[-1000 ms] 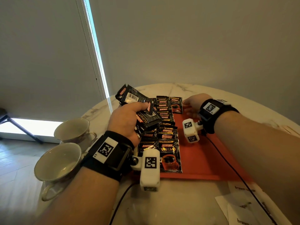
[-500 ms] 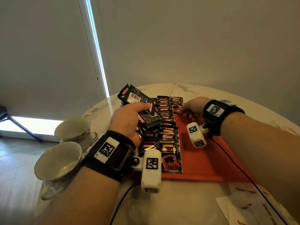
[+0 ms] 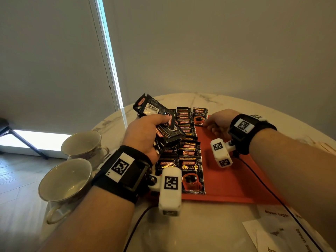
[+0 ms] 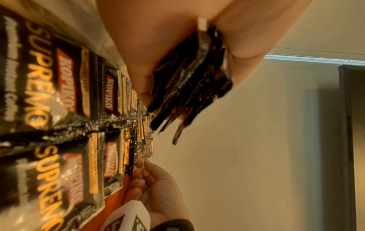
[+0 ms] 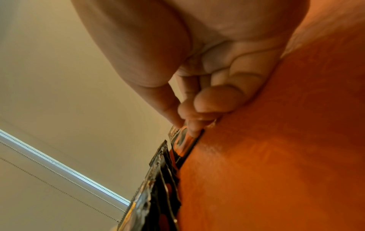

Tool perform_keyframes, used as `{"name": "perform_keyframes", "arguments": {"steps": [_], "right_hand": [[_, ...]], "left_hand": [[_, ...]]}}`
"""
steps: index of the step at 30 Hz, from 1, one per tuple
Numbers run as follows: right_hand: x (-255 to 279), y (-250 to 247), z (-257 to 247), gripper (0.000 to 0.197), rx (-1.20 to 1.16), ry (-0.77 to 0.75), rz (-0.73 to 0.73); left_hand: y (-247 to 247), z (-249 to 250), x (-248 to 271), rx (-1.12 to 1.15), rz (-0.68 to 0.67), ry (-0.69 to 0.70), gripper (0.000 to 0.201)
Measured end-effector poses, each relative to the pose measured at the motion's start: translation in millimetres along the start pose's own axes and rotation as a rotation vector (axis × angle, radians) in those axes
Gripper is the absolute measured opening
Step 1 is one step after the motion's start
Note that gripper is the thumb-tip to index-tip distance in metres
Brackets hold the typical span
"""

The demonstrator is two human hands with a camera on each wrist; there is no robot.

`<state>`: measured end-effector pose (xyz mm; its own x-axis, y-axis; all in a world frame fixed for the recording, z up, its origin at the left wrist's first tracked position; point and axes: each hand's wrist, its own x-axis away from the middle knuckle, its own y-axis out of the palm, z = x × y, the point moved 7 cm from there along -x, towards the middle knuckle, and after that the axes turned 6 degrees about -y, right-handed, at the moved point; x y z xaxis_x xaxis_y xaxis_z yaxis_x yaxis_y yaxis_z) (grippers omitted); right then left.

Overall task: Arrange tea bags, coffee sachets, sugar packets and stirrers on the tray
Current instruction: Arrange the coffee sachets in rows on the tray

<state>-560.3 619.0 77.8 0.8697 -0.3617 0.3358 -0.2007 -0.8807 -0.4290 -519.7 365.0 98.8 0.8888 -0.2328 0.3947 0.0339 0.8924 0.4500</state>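
Two white brown sugar packets (image 3: pixel 280 230) are lying nearest, on the marble table (image 3: pixel 209 224) just in front of the red tray (image 3: pixel 236 182). Two cups (image 3: pixel 65 180) are sitting at the table's left edge, one behind the other. On the tray's left part, black coffee sachets (image 3: pixel 190 160) are lying in two overlapping rows running away toward the far edge. Above those rows the left hand (image 3: pixel 145 135) is gripping a fanned bundle of sachets (image 3: pixel 163 128), thumb on top and fingers curled beneath; from the left wrist view, the bundle's edges are sticking out of the fist clear of the rows. Farther back, the right hand (image 3: pixel 218 122) is reaching to the farthest sachet (image 3: pixel 200 116) at the tray's far edge, pinching its corner with thumb and fingertips (image 5: pixel 194 129) while the other fingers are curling against the tray.
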Motion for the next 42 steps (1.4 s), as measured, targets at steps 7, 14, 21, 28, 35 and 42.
{"name": "perform_keyframes", "arguments": {"steps": [7,14,21,28,35,42], "right_hand": [[-2.2,-3.7,0.6,0.008,-0.076,-0.020,0.070],[-9.3,-4.0,-1.1,0.010,-0.109,-0.019,0.107],[-11.4,-0.7,-3.2,0.013,-0.075,-0.051,0.099],[-11.2,-4.0,0.0,0.015,-0.106,-0.036,0.107],[40.5,-0.8,-32.5,0.013,-0.350,-0.210,-0.013],[106.9,41.6,-48.2,0.029,-0.303,-0.409,-0.354]], "left_hand": [[2.1,-5.7,0.4,-0.032,-0.019,-0.056,0.053],[0.7,-5.9,-0.4,-0.025,-0.011,-0.073,0.048],[0.6,-5.1,-1.2,-0.019,-0.003,-0.067,0.043],[-0.6,-3.3,-2.7,-0.059,0.019,-0.043,0.036],[6.2,-6.1,-0.9,-0.124,-0.023,-0.068,0.042],[20.0,-9.6,12.8,-0.143,-0.175,-0.051,0.057]]}}
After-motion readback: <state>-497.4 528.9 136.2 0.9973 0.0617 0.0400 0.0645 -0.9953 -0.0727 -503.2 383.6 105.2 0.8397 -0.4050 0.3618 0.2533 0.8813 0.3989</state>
